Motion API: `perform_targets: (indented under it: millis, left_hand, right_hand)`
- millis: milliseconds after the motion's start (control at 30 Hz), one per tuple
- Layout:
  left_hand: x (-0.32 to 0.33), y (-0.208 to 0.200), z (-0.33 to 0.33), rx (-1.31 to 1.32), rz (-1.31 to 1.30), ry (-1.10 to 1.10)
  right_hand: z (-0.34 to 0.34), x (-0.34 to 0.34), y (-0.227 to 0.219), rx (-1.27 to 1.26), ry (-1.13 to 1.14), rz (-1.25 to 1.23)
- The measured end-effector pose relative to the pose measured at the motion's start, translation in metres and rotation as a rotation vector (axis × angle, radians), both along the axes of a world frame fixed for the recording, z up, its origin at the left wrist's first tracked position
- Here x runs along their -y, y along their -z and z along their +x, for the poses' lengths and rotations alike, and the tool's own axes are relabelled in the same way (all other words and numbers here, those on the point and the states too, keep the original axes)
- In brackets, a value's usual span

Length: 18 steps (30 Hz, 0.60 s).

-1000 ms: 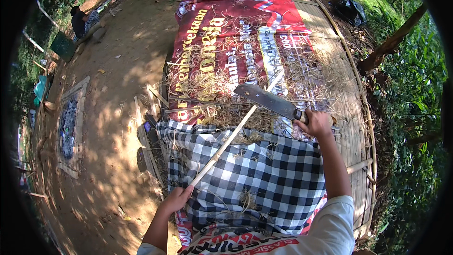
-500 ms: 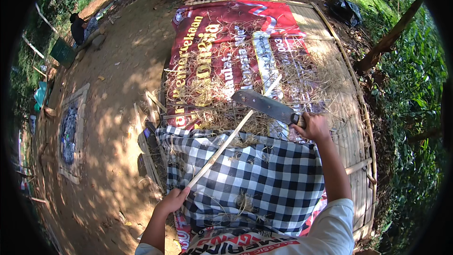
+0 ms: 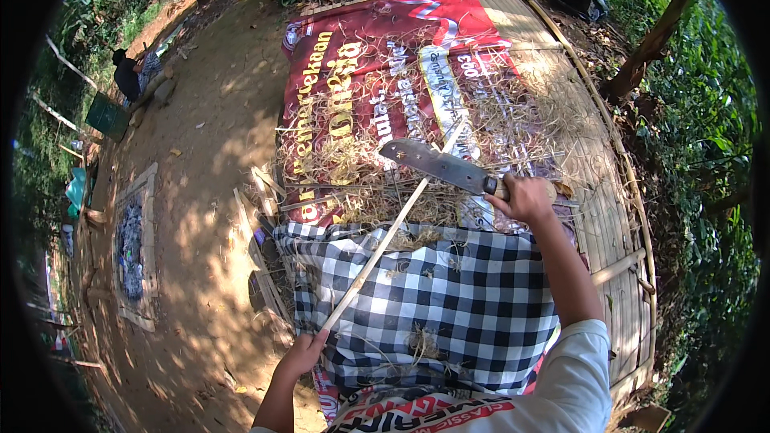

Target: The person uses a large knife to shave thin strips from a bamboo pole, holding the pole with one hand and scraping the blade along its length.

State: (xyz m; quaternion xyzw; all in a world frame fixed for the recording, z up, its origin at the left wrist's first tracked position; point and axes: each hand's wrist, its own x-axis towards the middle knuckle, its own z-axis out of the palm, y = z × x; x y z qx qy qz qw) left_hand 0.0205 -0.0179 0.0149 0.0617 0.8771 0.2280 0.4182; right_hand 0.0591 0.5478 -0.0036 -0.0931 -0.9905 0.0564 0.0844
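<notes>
Fists grip flat steel machete [image 3: 437, 164] and thin bamboo strip [image 3: 385, 240].

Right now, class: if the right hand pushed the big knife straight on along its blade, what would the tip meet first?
The right hand points the knife up-left. Its tip would probably first meet the dry straw shavings on the red banner, though height is unclear.

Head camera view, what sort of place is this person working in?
Probably an outdoor rural work spot: a raised bamboo platform on a bare dirt yard, ringed by trees and greenery. The right hand holds a big knife, the left hand a thin bamboo strip.
</notes>
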Motion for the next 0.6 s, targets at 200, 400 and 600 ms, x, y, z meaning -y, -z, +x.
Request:
perform_targets:
  millis: [200,400,600]
  left_hand:
    - [-0.008,0.008,-0.008,-0.055,-0.041,0.065]
    - [-0.011,0.002,0.004,-0.084,-0.035,0.001]
    - [-0.014,-0.004,0.000,-0.156,-0.010,0.086]
  right_hand:
    - [0.005,0.018,-0.014,0.058,0.120,-0.010]
    - [0.006,0.062,-0.014,0.076,-0.146,0.024]
    - [0.008,-0.032,0.015,0.005,0.258,-0.122]
